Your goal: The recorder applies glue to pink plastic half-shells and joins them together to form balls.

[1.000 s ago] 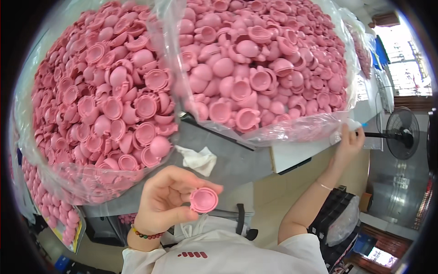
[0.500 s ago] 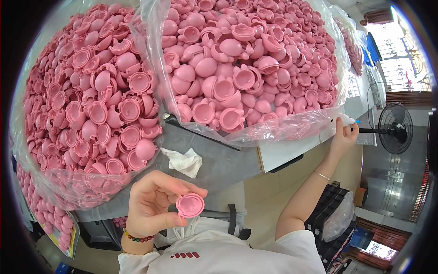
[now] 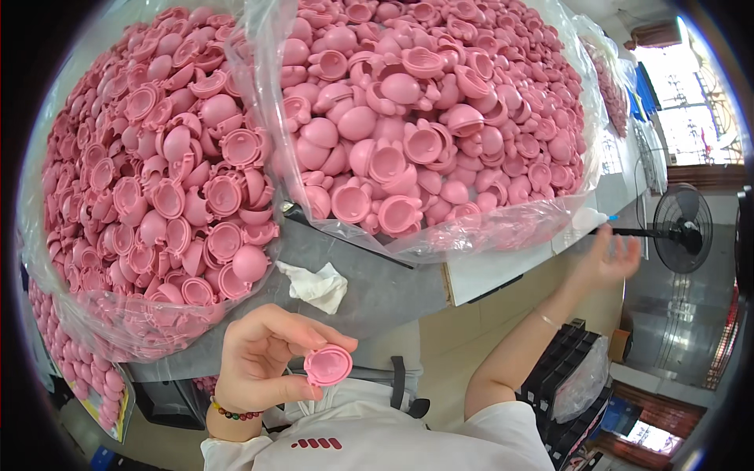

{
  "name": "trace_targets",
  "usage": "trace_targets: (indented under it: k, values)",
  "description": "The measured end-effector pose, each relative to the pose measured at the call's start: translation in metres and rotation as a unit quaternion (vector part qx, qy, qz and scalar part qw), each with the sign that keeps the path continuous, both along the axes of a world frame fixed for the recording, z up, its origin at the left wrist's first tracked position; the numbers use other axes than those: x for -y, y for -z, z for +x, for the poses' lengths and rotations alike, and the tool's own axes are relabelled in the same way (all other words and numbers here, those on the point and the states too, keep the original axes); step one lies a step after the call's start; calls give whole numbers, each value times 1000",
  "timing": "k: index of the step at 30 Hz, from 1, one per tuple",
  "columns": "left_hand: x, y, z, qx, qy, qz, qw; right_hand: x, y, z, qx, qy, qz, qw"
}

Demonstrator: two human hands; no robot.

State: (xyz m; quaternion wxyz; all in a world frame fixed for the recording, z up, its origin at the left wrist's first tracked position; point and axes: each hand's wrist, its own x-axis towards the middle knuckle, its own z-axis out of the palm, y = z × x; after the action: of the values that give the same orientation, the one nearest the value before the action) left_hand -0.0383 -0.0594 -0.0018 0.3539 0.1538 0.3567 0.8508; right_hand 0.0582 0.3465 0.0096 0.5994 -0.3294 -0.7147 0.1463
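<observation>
Between the thumb and fingers of my left hand is a small pink plastic half-shell, its hollow side facing up toward me. My right hand is stretched out to the far right, fingers apart, with nothing seen in it. Just beyond its fingertips, at the table's right end, lies a white bottle with a blue tip. Two big clear plastic bags, a left one and a right one, are heaped with similar pink half-shells.
A crumpled white cloth rests on the grey table. A white board juts from the table's front edge. Black crates stand below my right arm, and a black fan is beyond my right hand.
My right hand has let go of the white bottle, opened its fingers and drawn slightly back toward me. My left hand still holds the half-shell, nearly unmoved.
</observation>
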Motion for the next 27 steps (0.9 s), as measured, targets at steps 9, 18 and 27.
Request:
trace_targets:
  k: [9, 18, 27]
  values:
    - [0, -1, 3, -15, -30, -35, 999, 132, -47, -84, 364, -411, 127, 826]
    - [3, 1, -1, -23, -17, 29, 999, 158, -43, -68, 257, -369, 104, 887]
    - [1, 6, -3, -18, -52, 71, 996, 197, -9, -45, 313, -620, 107, 711]
